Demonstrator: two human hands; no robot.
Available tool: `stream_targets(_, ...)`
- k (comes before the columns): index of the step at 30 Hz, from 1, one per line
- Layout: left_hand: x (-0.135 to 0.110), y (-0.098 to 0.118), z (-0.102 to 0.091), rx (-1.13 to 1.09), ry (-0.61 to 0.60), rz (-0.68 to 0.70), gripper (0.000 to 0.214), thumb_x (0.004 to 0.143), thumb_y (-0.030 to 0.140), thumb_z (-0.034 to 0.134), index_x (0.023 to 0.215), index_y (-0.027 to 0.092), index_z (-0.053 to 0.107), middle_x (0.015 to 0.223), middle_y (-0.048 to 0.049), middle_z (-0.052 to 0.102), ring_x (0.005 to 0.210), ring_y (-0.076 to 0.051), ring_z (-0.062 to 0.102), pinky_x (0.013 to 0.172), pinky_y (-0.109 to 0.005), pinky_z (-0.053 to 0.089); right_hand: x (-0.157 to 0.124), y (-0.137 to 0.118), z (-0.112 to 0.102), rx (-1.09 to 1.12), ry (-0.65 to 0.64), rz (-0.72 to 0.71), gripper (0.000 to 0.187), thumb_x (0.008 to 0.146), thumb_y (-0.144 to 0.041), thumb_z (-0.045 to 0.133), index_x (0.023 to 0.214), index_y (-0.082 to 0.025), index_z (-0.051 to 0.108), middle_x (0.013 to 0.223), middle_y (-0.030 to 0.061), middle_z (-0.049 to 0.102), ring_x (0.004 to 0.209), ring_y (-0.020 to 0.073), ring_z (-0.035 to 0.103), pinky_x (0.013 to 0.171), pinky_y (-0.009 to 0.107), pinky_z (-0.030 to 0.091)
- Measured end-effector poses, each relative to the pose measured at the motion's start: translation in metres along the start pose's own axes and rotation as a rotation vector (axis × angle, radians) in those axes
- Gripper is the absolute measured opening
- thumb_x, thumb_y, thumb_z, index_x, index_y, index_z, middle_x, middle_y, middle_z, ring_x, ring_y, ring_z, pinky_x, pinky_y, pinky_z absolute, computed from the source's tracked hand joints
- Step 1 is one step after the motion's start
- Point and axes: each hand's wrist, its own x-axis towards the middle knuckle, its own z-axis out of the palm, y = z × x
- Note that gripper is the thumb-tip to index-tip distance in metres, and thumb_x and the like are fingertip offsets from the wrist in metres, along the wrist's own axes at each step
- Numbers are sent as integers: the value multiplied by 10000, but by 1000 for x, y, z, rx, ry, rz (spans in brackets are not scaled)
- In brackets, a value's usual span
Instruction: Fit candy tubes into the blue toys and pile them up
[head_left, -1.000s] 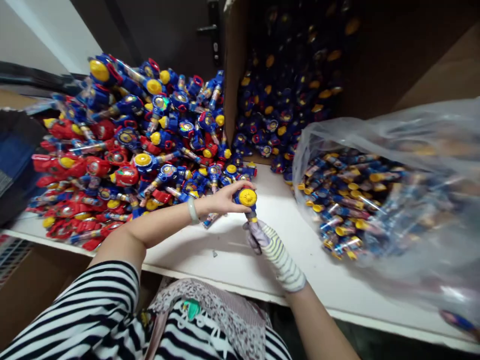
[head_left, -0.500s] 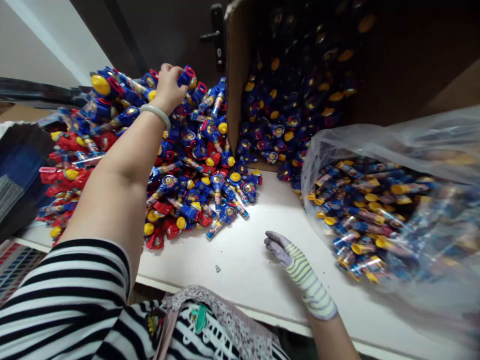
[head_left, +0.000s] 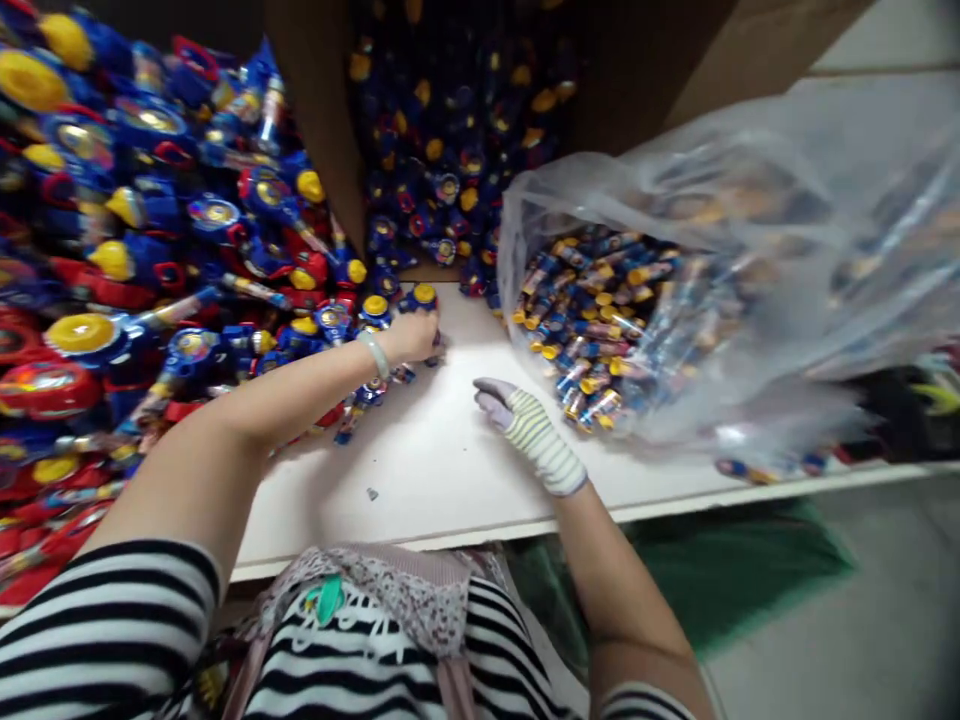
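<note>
The white bench (head_left: 420, 460) carries toys (head_left: 214, 212) heaped at its left end, a cardboard box (head_left: 319, 110) by the back edge, a plastic bag (head_left: 795, 200) of tubes (head_left: 600, 330) toward the right, and a grey scrap (head_left: 372, 494) near the front edge.

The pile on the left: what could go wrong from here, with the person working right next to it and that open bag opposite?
The pile is heaped and loose, with the left hand at its edge; a nudge might start a slide.

The bag gapes open, with tubes near its mouth; a bump could spill some onto the table.
</note>
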Motion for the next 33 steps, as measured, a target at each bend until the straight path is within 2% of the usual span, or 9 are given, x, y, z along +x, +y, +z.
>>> stream_targets(5, -5, 23, 16, -243, -44, 137, 799, 578, 530, 846, 1190, 118, 540, 1063, -161, 661, 992, -320, 636, 815, -327, 484, 54, 26, -76, -724, 280, 213, 377, 941, -200, 449, 1271, -167, 628, 1277, 191, 596, 1153, 327, 540, 961, 493, 414)
stream_targets(7, -5, 29, 17, -417, -17, 110, 691, 542, 487, 868, 1083, 150, 601, 994, -108, 667, 940, -288, 636, 805, -330, 493, 81, 33, -96, -882, 213, 295, 387, 918, -162, 474, 1272, -193, 628, 1240, 207, 594, 1147, 346, 536, 935, 522, 409)
stream_targets(10, -10, 30, 11, -792, 55, 39, 468, 606, 480, 830, 876, 159, 620, 833, -43, 645, 794, -209, 620, 716, -300, 502, 102, 38, -105, -942, 98, 294, 357, 859, -200, 602, 1212, -171, 647, 1186, 216, 600, 1125, 347, 544, 924, 524, 409)
stream_targets(13, -26, 26, 0, -1166, 155, -50, 424, 684, 461, 793, 900, 165, 580, 786, -13, 623, 673, -138, 599, 604, -244, 493, 91, 42, -94, -830, 154, 247, 285, 850, -238, 610, 1115, -141, 652, 1141, 199, 611, 1081, 325, 553, 915, 496, 418)
stream_targets(16, -47, 22, -11, -1366, 181, -162, 448, 719, 439, 779, 1008, 192, 541, 801, -1, 615, 554, -95, 565, 487, -211, 473, 59, 38, -68, -384, 296, 120, 282, 912, -287, 511, 1147, -157, 597, 1097, 149, 642, 1002, 260, 594, 902, 431, 460)
stream_targets(19, -61, 21, -16, -1449, 217, -176, 448, 737, 436, 752, 1049, 208, 523, 806, 11, 598, 501, -72, 534, 428, -192, 459, 24, 19, -35, -10, 253, -93, 374, 908, -385, 534, 1223, -184, 546, 1143, 117, 654, 1009, 230, 621, 904, 387, 494)
stream_targets(24, -73, 20, -13, -1461, 259, -126, 421, 739, 411, 733, 1015, 187, 508, 764, 26, 563, 484, -64, 510, 395, -175, 435, 3, -20, 2, -179, 240, -187, 358, 911, -401, 525, 1189, -192, 609, 1147, 132, 662, 1056, 266, 605, 933, 407, 476)
stream_targets(30, -93, 15, -17, -1340, 290, -38, 429, 745, 403, 750, 1034, 174, 529, 773, 12, 581, 502, -72, 517, 441, -188, 422, 5, -48, 6, -512, -3, -105, 407, 964, -405, 423, 1217, -147, 610, 1064, 157, 690, 878, 268, 633, 762, 342, 445)
stream_targets(33, -102, 14, -23, -1273, 295, 25, 472, 714, 451, 774, 1015, 175, 537, 779, 12, 580, 543, -87, 518, 492, -208, 431, -3, -52, 7, -387, -17, -70, 419, 945, -470, 429, 1128, -157, 640, 991, 145, 691, 801, 245, 618, 703, 322, 417)
